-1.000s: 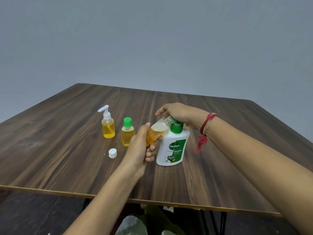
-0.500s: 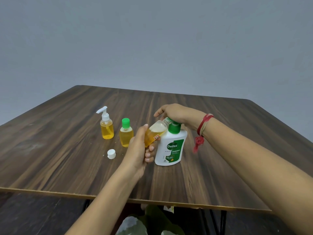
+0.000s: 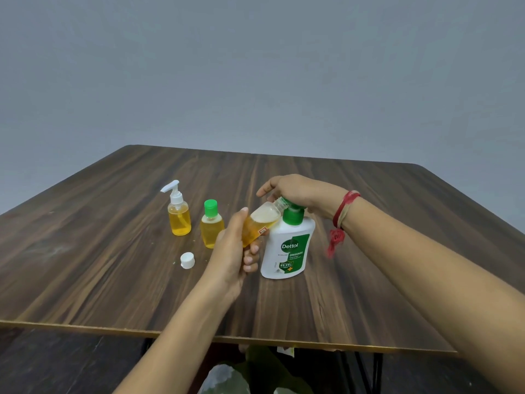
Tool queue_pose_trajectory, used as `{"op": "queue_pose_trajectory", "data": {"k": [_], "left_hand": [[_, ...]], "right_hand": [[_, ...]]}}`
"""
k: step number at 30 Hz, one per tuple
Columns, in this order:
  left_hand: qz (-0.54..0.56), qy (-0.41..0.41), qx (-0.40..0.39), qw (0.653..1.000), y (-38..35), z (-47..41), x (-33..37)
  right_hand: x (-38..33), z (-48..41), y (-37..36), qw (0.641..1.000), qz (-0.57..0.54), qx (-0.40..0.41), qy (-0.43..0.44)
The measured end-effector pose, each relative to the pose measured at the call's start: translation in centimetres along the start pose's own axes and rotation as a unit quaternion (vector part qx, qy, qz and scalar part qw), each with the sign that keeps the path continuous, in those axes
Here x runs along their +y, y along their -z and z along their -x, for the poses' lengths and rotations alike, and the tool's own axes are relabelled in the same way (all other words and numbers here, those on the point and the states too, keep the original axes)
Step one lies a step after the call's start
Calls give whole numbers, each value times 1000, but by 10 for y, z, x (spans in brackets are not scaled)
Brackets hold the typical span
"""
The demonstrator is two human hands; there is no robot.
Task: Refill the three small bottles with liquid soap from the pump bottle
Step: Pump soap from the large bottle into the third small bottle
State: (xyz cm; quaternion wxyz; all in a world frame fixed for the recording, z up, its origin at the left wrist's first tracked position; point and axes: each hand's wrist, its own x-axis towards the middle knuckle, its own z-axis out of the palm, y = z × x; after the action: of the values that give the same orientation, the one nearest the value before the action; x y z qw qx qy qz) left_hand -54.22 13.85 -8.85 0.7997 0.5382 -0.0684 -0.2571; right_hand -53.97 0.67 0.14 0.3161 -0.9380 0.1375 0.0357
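Progress: likely two of three done. Pump-top bottle and green-cap bottle, 10 o'clock of pump bottle, full and closed. Third bottle mid-fill: tilted, mouth at spout, left hand fingers wrapped round it. Right hand pressing pump head, fingers loose. Remaining: top-up, then cap at 9 o'clock.

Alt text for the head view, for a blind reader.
The left hand holds an uncapped small bottle tilted, neck at the spout of the pump bottle; the right hand covers its top. A white-pump bottle, a green-capped bottle and a white cap stand left of them on the table.
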Motion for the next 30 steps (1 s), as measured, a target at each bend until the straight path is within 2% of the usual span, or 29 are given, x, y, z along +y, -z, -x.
{"op": "queue_pose_trajectory", "data": {"k": [12,16,21,30], "left_hand": [[-20,-11,23,999,0,4,9],[-10,-6,23,1000,0,2,6],[-4,-5,17,1000,-1,2,7],[-5,-5,16,1000,0,3,7]], "right_hand": [[-5,1,1,1000,19,2,8],[-3,3,-2,1000,-9,11,-3],[-7,3,1,999,42,9,9],[-8,6,2,998,59,-2,6]]}}
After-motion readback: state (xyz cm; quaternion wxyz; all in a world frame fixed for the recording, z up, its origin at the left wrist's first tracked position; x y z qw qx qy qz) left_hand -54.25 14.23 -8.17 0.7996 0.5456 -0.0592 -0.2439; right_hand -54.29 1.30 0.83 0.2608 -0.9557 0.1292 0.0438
